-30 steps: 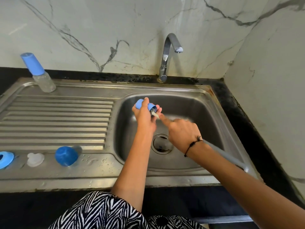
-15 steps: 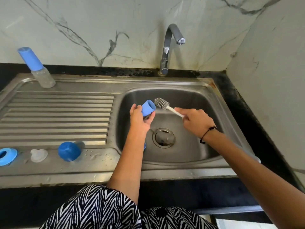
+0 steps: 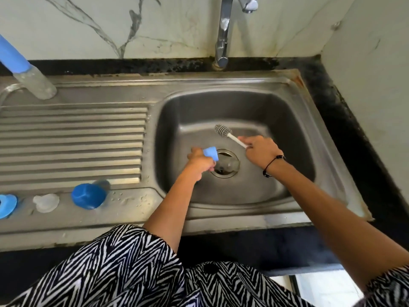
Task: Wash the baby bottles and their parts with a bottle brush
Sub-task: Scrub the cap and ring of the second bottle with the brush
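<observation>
Blue cap (image 3: 210, 153) in left hand (image 3: 200, 163), bristled brush (image 3: 230, 136) apart.

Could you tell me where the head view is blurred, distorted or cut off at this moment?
Head view: motion blur smears the left hand and blue cap; the bottle brush stays fairly sharp; wide-angle distortion bows the sink rim; the faucet is cropped at top.
</observation>
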A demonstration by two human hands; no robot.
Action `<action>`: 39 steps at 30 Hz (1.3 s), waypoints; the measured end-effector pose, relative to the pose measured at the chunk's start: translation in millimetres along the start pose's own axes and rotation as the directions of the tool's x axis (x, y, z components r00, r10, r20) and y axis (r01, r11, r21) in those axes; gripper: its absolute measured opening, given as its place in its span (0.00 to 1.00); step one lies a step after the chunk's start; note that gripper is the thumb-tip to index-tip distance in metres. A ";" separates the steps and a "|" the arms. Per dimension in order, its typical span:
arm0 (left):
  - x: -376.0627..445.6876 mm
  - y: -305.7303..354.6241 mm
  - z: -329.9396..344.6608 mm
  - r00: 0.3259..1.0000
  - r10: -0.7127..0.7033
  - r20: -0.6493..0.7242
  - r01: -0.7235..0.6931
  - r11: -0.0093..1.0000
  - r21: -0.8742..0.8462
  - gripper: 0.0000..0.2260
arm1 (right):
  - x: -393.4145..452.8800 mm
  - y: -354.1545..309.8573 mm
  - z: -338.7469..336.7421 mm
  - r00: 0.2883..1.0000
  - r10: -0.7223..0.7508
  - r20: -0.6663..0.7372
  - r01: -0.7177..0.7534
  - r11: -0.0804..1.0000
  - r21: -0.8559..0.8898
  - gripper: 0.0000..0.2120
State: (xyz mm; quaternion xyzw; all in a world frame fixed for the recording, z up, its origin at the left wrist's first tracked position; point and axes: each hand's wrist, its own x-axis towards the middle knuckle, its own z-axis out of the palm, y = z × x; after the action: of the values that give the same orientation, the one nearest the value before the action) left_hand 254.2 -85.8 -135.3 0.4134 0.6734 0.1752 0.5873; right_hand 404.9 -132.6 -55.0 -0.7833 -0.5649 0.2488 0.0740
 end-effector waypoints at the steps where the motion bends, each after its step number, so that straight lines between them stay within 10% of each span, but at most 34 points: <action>1: -3.6 1.0 1.5 0.999 0.040 0.002 -0.040 0.989 0.142 0.26 | 4.1 -0.4 2.7 1.000 0.000 0.015 0.000 1.000 -0.002 0.25; 6: 4.7 -0.5 8.5 0.976 0.218 0.029 -0.164 0.637 0.753 0.29 | 30.3 -8.3 14.2 0.997 0.002 0.078 -0.001 1.000 -0.007 0.26; 19: 26.6 -11.6 25.0 0.959 0.219 0.180 -0.227 0.210 0.951 0.16 | 68.5 -6.7 41.9 0.985 0.001 0.174 -0.003 1.000 0.012 0.22; 39: -2.2 42.2 23.6 0.953 0.231 0.194 -0.267 0.345 0.900 0.21 | 58.2 5.8 5.0 0.997 0.063 0.039 -0.059 0.993 -0.103 0.15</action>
State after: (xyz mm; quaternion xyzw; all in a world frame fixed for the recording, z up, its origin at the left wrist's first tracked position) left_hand 291.1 -68.2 -109.2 0.7680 0.5764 -0.1455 0.2380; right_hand 421.3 -81.8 -79.5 -0.7975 -0.5540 0.2385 0.0145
